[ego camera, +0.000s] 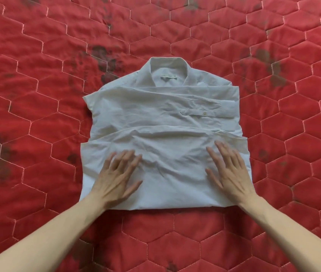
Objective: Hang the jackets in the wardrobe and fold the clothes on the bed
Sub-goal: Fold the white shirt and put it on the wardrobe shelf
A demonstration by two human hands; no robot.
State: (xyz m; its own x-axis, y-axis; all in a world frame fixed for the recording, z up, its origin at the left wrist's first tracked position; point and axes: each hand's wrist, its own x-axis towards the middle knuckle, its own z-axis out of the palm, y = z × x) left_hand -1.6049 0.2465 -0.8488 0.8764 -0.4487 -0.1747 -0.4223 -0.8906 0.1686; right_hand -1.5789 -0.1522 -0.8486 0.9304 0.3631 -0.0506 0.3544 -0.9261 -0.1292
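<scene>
White cotton collared shirt [165,134] smoothed at frame centre on the red quilted bed [38,95].
Both grips are wide: left hand [116,175] and right hand [228,171] are laid flat on the lower fold, likely to press creases out.

Folded shirt [165,122] lies on the quilt [38,95], collar [167,64] farthest away.

Two bare forearms, no sleeves in view, left hand [116,177], right hand [230,171], fingertips apparently motion-blurred
</scene>
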